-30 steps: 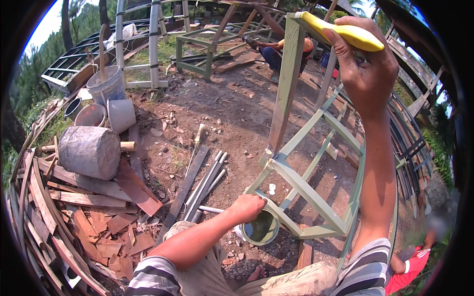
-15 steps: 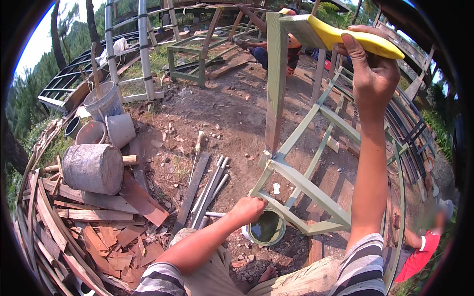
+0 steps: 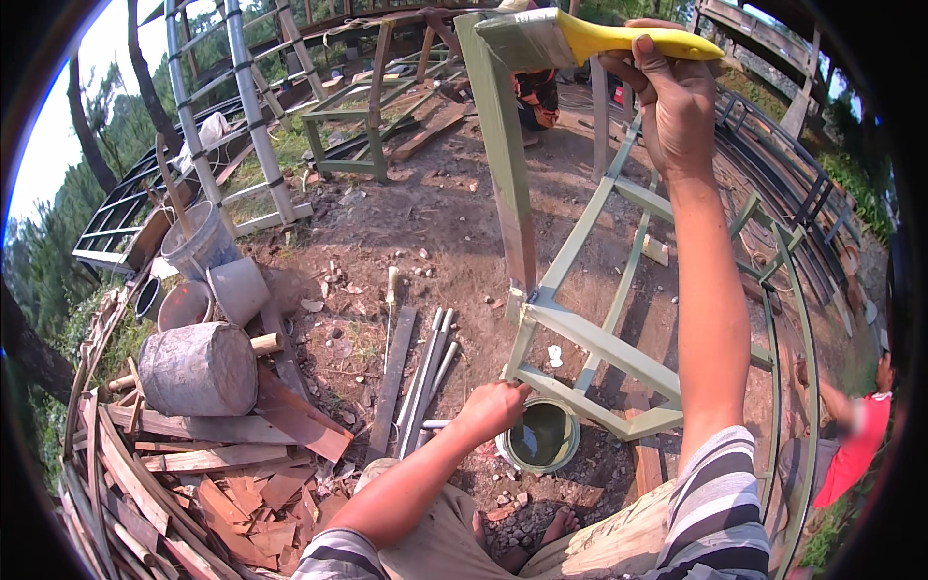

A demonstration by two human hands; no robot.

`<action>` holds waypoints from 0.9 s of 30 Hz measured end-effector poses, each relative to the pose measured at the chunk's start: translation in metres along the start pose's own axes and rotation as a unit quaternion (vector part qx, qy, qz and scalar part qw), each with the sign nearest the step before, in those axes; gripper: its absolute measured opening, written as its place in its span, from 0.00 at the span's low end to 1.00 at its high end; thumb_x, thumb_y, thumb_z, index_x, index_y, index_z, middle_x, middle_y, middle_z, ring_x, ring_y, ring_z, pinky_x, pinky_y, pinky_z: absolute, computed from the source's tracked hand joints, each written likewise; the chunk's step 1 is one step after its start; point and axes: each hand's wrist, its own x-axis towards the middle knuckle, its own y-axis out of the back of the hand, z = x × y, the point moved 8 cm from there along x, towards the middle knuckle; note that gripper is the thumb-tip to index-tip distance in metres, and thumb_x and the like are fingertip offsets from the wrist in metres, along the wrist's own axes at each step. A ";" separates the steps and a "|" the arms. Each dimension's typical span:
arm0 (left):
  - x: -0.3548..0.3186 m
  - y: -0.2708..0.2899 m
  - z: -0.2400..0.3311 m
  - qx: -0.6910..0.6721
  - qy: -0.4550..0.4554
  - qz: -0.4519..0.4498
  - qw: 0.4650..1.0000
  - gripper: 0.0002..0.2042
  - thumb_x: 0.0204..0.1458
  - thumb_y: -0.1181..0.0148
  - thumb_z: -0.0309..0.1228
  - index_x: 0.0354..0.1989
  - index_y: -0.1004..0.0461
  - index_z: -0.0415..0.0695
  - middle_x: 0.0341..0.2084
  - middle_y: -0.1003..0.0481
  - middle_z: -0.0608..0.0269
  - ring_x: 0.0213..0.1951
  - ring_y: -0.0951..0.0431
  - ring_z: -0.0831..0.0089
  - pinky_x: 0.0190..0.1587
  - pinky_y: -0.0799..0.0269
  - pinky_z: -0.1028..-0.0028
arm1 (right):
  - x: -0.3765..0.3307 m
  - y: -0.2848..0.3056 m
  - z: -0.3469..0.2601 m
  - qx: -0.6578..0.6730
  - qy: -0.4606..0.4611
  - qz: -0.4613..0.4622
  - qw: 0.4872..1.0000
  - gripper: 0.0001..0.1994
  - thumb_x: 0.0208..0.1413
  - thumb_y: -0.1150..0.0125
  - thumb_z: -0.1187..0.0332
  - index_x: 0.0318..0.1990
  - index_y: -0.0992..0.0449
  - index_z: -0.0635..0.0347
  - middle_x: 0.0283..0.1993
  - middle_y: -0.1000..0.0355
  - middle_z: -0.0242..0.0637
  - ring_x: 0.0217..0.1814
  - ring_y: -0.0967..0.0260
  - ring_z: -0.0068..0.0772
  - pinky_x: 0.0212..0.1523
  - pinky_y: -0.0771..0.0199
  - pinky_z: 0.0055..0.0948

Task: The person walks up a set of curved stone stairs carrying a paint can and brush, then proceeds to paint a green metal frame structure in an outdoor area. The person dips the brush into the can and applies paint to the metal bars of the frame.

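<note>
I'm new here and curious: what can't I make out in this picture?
In the head view:
Anything inside the left hand: hidden by its curled fingers.
Bottom of the can: under dark liquid.
Much of the background person: behind the yellow-handled brush.
Face of the red-shirted person: blurred.

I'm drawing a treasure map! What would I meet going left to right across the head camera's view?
Dirty-grey cylindrical bucket, slim straight grey poles, round tub of green liquid, smooth yellow paintbrush handle in the bare right hand, another person's bright red shirt.
</note>
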 end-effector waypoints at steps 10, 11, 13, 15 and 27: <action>-0.001 0.005 0.000 -0.007 0.005 -0.012 1.000 0.12 0.55 0.36 0.36 0.36 0.28 0.41 0.33 0.21 0.51 0.38 0.18 0.49 0.38 0.22 0.53 | 0.015 0.019 0.042 -0.007 -0.058 0.056 0.997 0.12 0.63 0.34 0.66 0.48 0.23 0.65 0.46 0.22 0.39 0.46 0.21 0.30 0.50 0.15 0.31; -0.003 0.007 -0.001 -0.009 0.002 -0.005 1.000 0.12 0.55 0.36 0.36 0.36 0.28 0.41 0.33 0.21 0.51 0.37 0.18 0.49 0.38 0.22 0.53 | 0.027 0.024 0.039 0.004 -0.029 0.068 0.997 0.12 0.64 0.35 0.66 0.48 0.23 0.65 0.46 0.22 0.39 0.46 0.21 0.30 0.50 0.15 0.30; -0.002 0.008 -0.001 -0.005 0.010 -0.009 1.000 0.12 0.55 0.36 0.36 0.37 0.28 0.41 0.33 0.21 0.51 0.38 0.18 0.49 0.39 0.22 0.53 | 0.029 0.032 0.029 0.037 -0.006 0.089 0.995 0.12 0.64 0.35 0.67 0.49 0.23 0.65 0.45 0.22 0.38 0.44 0.20 0.31 0.48 0.14 0.29; -0.004 0.008 -0.002 0.001 0.019 -0.020 1.000 0.12 0.55 0.36 0.36 0.37 0.28 0.41 0.33 0.21 0.51 0.38 0.18 0.49 0.39 0.22 0.53 | 0.010 0.030 0.046 0.098 -0.077 0.116 0.985 0.12 0.64 0.35 0.67 0.50 0.24 0.64 0.44 0.22 0.37 0.43 0.20 0.31 0.47 0.13 0.28; 0.003 0.003 0.006 0.009 -0.003 -0.004 1.000 0.10 0.53 0.36 0.34 0.37 0.28 0.41 0.31 0.21 0.50 0.37 0.18 0.48 0.38 0.20 0.54 | 0.004 0.031 0.084 0.143 -0.119 0.261 0.947 0.09 0.60 0.31 0.69 0.42 0.23 0.63 0.40 0.23 0.39 0.37 0.21 0.31 0.40 0.11 0.28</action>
